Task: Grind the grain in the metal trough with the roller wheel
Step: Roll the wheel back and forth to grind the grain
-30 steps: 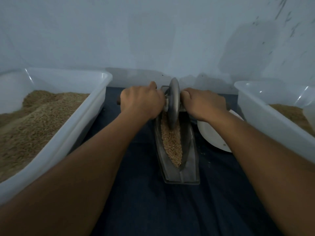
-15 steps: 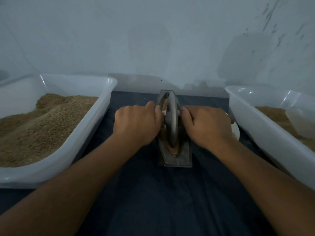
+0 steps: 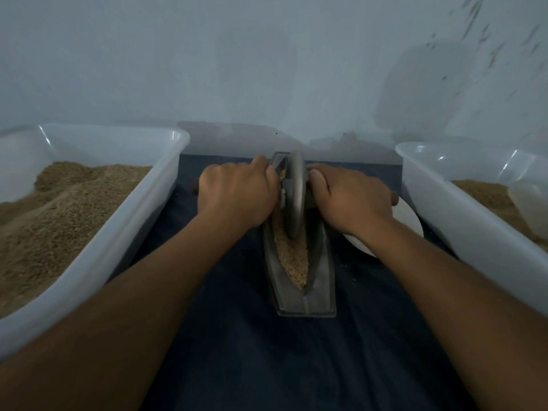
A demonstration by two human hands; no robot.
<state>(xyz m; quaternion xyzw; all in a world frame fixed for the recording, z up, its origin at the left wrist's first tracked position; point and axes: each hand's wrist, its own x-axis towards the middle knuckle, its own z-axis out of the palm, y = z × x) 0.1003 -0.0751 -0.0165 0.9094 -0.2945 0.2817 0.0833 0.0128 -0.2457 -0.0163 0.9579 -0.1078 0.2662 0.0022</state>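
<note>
Left hand (image 3: 237, 197) curls round my roller wheel's (image 3: 294, 197) handle; that wheel stands upright in the metal trough (image 3: 323, 280) on the grain (image 3: 292, 259), and my right hand (image 3: 353, 200) grips the other handle.

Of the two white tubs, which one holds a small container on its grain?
The right tub: a translucent container sits on its grain. The left tub holds only grain.
</note>
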